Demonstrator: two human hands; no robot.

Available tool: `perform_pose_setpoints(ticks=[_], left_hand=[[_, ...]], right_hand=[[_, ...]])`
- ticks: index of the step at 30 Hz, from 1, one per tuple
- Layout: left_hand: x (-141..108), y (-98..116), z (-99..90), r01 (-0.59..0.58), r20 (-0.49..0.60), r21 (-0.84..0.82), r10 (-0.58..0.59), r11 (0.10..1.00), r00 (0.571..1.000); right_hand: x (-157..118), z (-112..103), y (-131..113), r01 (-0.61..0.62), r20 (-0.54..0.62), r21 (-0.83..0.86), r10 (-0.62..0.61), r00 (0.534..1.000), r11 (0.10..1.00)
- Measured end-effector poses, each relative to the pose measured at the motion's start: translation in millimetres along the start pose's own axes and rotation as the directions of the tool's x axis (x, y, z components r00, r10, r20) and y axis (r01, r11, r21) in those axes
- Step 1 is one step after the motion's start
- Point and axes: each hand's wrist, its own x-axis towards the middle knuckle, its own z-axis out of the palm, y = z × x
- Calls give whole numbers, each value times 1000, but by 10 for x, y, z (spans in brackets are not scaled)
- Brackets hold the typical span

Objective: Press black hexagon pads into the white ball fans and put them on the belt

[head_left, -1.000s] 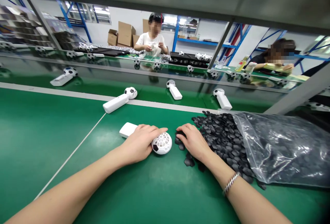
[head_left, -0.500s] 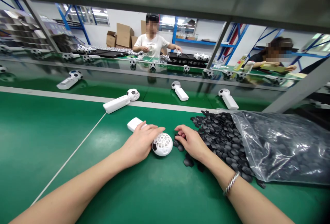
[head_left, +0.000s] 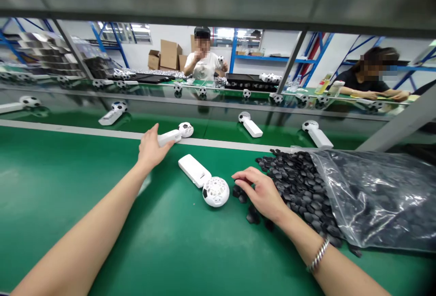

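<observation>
My left hand [head_left: 150, 147] is closed around the handle end of a white handheld fan [head_left: 171, 137] with a football-patterned round head, at the white strip along the table's far edge. A second football fan [head_left: 194, 169] lies on the green table between my hands, its round vented head toward me. To the right of that head, my right hand [head_left: 260, 191] hovers low with thumb and forefinger pinched together; whether anything is between them is hidden. Loose black panel pieces [head_left: 296, 182] are heaped under and beside this hand.
A clear plastic bag [head_left: 378, 200] of black pieces lies open at the right. Beyond the white strip, more fans [head_left: 251, 125] rest on a green conveyor belt. A co-worker [head_left: 204, 64] across the line holds a football piece; another person sits at right. A shelf hangs overhead.
My left hand has left the near fan and moved up and left to the fan at the strip. My right hand stays by the pile, its fingertips now closer together. Fans on the belt have shifted right.
</observation>
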Motion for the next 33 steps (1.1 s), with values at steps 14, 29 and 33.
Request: perform_pose_setpoints(ticks=[14, 29, 33], left_hand=[[-114, 16, 109, -383, 238, 30, 366, 923, 900], [-128, -222, 72, -234, 261, 13, 223, 972, 939], [-129, -232, 51, -229, 262, -8, 223, 973, 939]], right_hand=[[-42, 23, -16, -84, 119, 72, 75, 990, 994], [-29, 40, 22, -34, 167, -3, 34, 985, 999], [-25, 45, 34, -45, 170, 1, 44, 984, 999]])
